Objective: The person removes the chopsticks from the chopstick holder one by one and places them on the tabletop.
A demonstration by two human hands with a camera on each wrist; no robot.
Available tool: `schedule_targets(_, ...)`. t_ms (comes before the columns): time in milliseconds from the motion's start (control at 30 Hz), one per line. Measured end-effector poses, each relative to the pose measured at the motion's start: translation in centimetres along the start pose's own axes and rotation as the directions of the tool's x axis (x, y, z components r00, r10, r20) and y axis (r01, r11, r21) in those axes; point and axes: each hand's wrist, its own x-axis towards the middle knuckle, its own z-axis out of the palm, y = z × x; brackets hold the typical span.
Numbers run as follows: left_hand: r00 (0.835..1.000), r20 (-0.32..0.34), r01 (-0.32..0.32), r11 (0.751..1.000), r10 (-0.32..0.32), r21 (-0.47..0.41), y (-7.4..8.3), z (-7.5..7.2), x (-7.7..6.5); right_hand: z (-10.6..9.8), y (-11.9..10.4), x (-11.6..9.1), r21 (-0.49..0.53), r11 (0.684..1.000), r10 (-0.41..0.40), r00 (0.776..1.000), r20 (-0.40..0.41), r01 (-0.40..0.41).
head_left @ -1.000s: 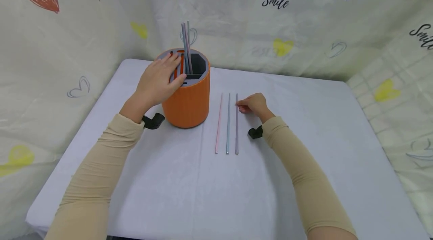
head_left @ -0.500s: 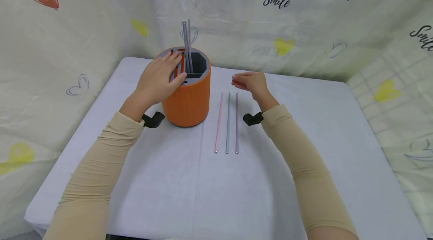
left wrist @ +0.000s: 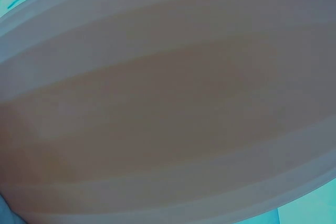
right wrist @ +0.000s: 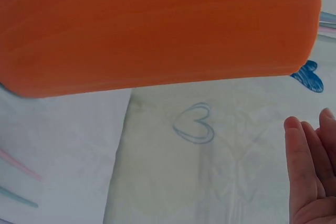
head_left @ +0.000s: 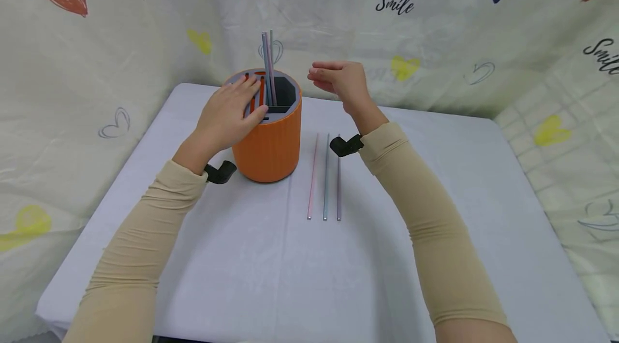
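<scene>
An orange round holder [head_left: 268, 152] with a slotted grey top stands toward the back left in the head view. My left hand [head_left: 220, 117] rests on its top, fingers spread over the slots. Several thin sticks [head_left: 265, 58] stand upright in its dark compartment. My right hand [head_left: 349, 84] is raised just right of the holder's rim, with nothing held and its fingers straight and close together. In the right wrist view its fingers [right wrist: 300, 169] show beside the orange wall. On the table lie a pink stick [head_left: 313, 176], a blue stick [head_left: 326, 181] and a purple stick [head_left: 339, 190].
A white cloth covers the table [head_left: 251, 278]. Behind it hangs a printed backdrop [head_left: 450, 36] with hearts and lettering. A black wrist mount [head_left: 345, 146] on the right arm overlaps the purple stick's far end. The left wrist view is filled by a blurred close surface.
My right hand has let go of the purple stick, risen and moved back and left toward the holder. The left hand stays on the holder; the three sticks lie where they were.
</scene>
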Motion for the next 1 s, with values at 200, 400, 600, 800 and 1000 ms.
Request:
schedule_targets(200, 1.000, 0.004, 0.007, 1.000, -0.007, 0.007, 0.0, 0.1, 0.1, 1.7, -1.8, 0.2, 0.054, 0.999, -0.008, 1.000, 0.029, 0.006)
schedule_targets(400, 1.000, 0.011, 0.014, 1.000, -0.014, 0.010, -0.1, 0.1, 0.1, 3.3, -2.5, 0.6, 0.060, 0.998, -0.007, 0.998, 0.067, 0.003)
schedule_targets(600, 1.000, 0.007, 0.005, 1.000, -0.005, 0.004, 0.0, 0.0, 0.2, 4.4, -2.7, 0.7, 0.067, 0.998, -0.023, 0.992, 0.128, 0.015)
schedule_targets(800, 1.000, 0.001, 0.004, 1.000, -0.004, 0.000, 0.1, 0.1, 0.1, 5.1, -2.7, 0.7, 0.057, 0.998, -0.028, 0.989, 0.147, 0.020)
schedule_targets(1000, 1.000, -0.021, -0.004, 1.000, 0.004, -0.012, 0.0, 0.1, 0.0, 5.7, -2.8, 1.0, 0.067, 0.997, -0.035, 0.989, 0.143, 0.026)
